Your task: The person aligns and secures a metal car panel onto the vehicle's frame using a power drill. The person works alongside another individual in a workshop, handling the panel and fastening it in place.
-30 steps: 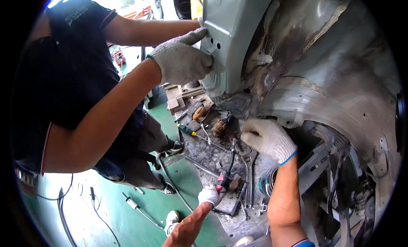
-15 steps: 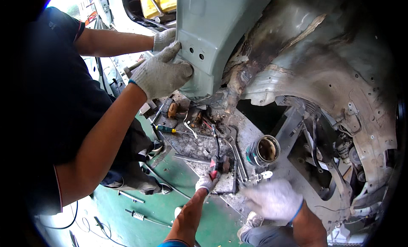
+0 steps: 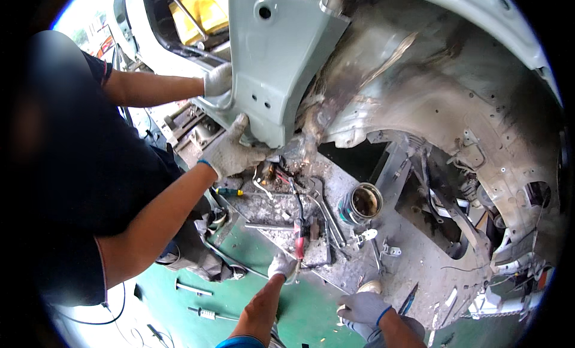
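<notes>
My left hand (image 3: 281, 266), in a white glove, is beside the lower end of a red-handled tool with a dark hose (image 3: 299, 239). Its fingers point at the metal fitting below the handle and do not wrap round the handle. Over my knee is my gloved right hand (image 3: 363, 307), its fingers curled; anything inside them is hidden. Another person's gloved hands (image 3: 232, 156) hold a pale green sheet-metal panel (image 3: 263, 67) at its left side and lower edge, against the car body's wheel arch (image 3: 395, 90).
An open can (image 3: 361, 203) stands on the metal platform (image 3: 353, 261). Left of it lie adjustable wrenches (image 3: 326, 207), a metal bar (image 3: 269, 226) and a screwdriver (image 3: 230, 192). Metal fittings (image 3: 390, 249) lie below the can. A slide hammer (image 3: 206, 312) lies on the green floor.
My left hand has come off the red handle, moving down and left. My right hand has moved down toward my knee. The other person's lower hand has shifted to the panel's bottom edge.
</notes>
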### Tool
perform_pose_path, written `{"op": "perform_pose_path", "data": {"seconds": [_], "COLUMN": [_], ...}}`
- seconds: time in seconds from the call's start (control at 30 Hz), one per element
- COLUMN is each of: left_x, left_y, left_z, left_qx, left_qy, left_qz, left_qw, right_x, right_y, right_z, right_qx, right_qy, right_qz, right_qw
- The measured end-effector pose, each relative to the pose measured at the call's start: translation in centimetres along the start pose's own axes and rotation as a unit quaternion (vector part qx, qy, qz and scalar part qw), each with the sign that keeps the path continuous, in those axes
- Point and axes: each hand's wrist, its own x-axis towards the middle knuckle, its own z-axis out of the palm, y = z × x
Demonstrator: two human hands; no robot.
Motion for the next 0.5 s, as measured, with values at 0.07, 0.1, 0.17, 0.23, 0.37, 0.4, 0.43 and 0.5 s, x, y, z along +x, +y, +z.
{"op": "perform_pose_path", "data": {"seconds": [0.07,0.1,0.17,0.23,0.37,0.4,0.43,0.5], "left_x": [-2.5,-3.2,-5.9,-9.1,-14.5,-15.1,-15.7,-16.8], "left_y": [-1.6,-4.9,-6.6,-10.2,-16.0,-15.9,-16.7,-17.6], "left_z": [0.7,1.7,1.6,1.9,0.6,-0.1,-0.5,-1.6], "left_qx": [-0.004,-0.008,0.005,0.029,0.120,0.112,0.123,0.122], "left_qy": [-0.023,-0.020,-0.058,-0.099,-0.147,-0.176,-0.185,-0.193], "left_qz": [0.001,0.000,-0.034,-0.057,-0.057,-0.056,-0.063,-0.088], "left_qw": [1.000,1.000,0.998,0.993,0.980,0.976,0.973,0.969], "right_x": [0.8,1.0,1.1,1.3,1.2,0.8,0.7,1.5], "right_y": [2.2,1.5,1.7,1.4,-0.1,0.0,0.3,1.9], "right_z": [1.7,0.8,-0.5,-1.7,-3.8,-4.0,-3.7,-2.3], "right_qx": [0.041,0.046,0.032,0.027,0.008,-0.005,0.012,0.047], "right_qy": [0.057,0.073,0.074,0.079,0.127,0.139,0.142,0.147], "right_qz": [-0.027,-0.038,-0.013,0.000,-0.001,0.007,0.012,0.022], "right_qw": [0.997,0.996,0.997,0.996,0.992,0.990,0.990,0.988]}}
